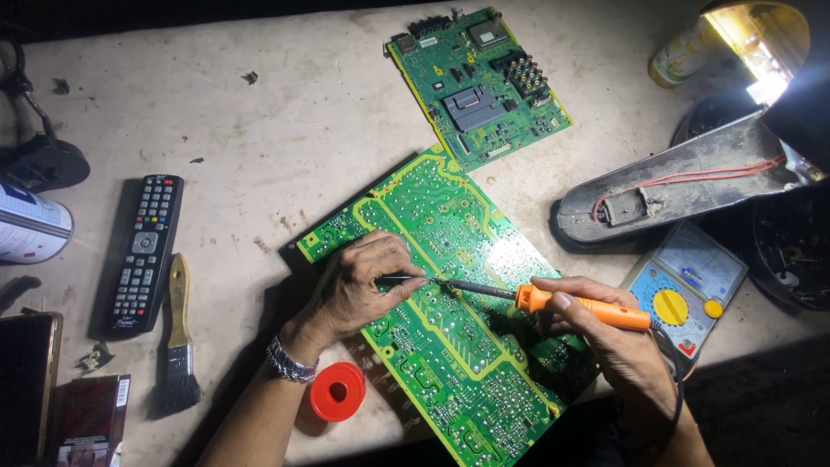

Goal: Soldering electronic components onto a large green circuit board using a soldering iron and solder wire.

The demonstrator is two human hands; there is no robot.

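Note:
A large green circuit board (pixel 450 233) lies solder side up across the middle of the table. My left hand (pixel 359 285) rests on it and pinches a thin solder wire (pixel 406 278) against the board. In my right hand (pixel 609 333) is an orange-handled soldering iron (pixel 575 307). Its dark tip (pixel 454 284) touches the board right beside the end of the wire. A metal bracelet (pixel 290 363) sits on my left wrist.
A second green board (pixel 480 82) lies at the back. At left are a black remote (pixel 145 251), a paintbrush (pixel 177 346) and a spray can (pixel 30 227). A red solder spool (pixel 337 391) sits near my left forearm. A multimeter (pixel 687 290) and a lit lamp (pixel 752 35) stand at right.

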